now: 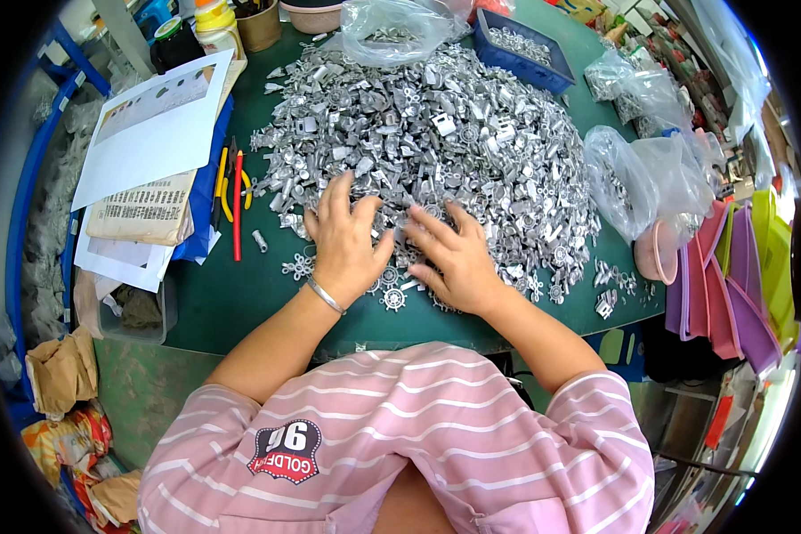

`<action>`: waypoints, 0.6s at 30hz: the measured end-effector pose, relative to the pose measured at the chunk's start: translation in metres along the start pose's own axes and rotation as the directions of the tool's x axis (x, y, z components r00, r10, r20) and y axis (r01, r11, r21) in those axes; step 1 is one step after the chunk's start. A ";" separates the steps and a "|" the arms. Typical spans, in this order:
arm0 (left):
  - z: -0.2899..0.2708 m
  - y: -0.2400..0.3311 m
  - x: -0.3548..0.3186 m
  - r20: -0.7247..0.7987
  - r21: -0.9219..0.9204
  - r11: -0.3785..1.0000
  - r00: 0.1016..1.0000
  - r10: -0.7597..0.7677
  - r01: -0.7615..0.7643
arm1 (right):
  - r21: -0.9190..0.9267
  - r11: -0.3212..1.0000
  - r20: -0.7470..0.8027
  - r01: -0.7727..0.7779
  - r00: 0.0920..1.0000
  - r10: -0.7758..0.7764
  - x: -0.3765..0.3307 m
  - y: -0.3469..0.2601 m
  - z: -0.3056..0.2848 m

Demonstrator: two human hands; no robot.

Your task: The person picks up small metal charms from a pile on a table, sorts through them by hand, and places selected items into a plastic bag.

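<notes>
At twelve o'clock from the person, a heap of silvery metal charms covers much of the green tabletop. The left hand, fingers spread, is at the heap's seven o'clock edge; the right hand, fingers parted and bent, is at six. Whether either grips a piece, I cannot tell. A ship's-wheel charm lies at six o'clock, a blue tray at one.

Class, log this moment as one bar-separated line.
left hand: open, near edge of silver-coloured metal-piece pile | right hand: open, same edge | ship's-wheel piece: between hands | blue tray: pile's far right
</notes>
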State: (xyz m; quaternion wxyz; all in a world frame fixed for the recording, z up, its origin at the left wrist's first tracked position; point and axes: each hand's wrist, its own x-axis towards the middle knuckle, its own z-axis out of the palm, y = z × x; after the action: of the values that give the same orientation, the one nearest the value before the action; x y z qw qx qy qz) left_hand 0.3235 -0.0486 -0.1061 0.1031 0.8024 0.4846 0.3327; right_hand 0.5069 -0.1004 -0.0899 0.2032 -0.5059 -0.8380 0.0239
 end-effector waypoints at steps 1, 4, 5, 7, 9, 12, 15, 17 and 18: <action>0.000 0.001 0.000 0.017 0.004 1.000 1.000 0.026 -0.026 | -0.026 0.997 -0.001 0.068 0.998 -0.068 -0.003 -0.004 -0.009; 0.001 0.005 0.000 -0.029 0.013 0.998 0.997 0.065 -0.065 | 0.274 0.962 -0.127 0.017 0.992 0.018 -0.012 0.023 -0.008; 0.000 0.005 0.000 -0.030 0.017 0.998 0.998 0.059 -0.059 | 0.187 0.982 -0.274 0.041 0.962 0.012 0.000 0.036 -0.017; 0.000 0.004 0.001 -0.022 0.029 0.999 0.999 0.037 -0.037 | 0.000 0.999 -0.457 -0.044 0.888 0.039 0.027 0.063 -0.033; 0.001 0.006 0.001 -0.020 0.026 0.999 0.999 0.031 -0.031 | -0.078 0.965 -0.475 -0.251 0.860 0.185 0.042 0.081 -0.033; 0.002 0.007 0.002 -0.015 0.037 0.998 0.999 0.049 -0.048 | -0.050 0.943 -0.432 -0.329 0.858 0.276 0.046 0.112 -0.022; 0.000 0.002 0.002 0.008 0.059 0.997 0.998 0.057 -0.057 | 0.270 0.890 -0.465 -0.367 0.760 0.455 0.047 0.110 -0.027; -0.003 0.004 0.002 0.006 0.058 0.996 0.997 0.072 -0.072 | 0.395 0.844 -0.483 -0.363 0.700 0.527 0.039 0.104 -0.028; -0.005 0.002 0.001 0.010 0.049 0.996 0.997 0.081 -0.081 | 0.494 0.775 -0.442 -0.395 0.653 0.615 0.030 0.095 -0.029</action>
State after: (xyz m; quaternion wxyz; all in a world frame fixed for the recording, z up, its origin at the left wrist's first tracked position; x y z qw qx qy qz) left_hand 0.3222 -0.0495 -0.1002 0.0718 0.8250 0.4594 0.3212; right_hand 0.5846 -0.0333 -0.0769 0.5213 -0.6589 -0.5371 0.0753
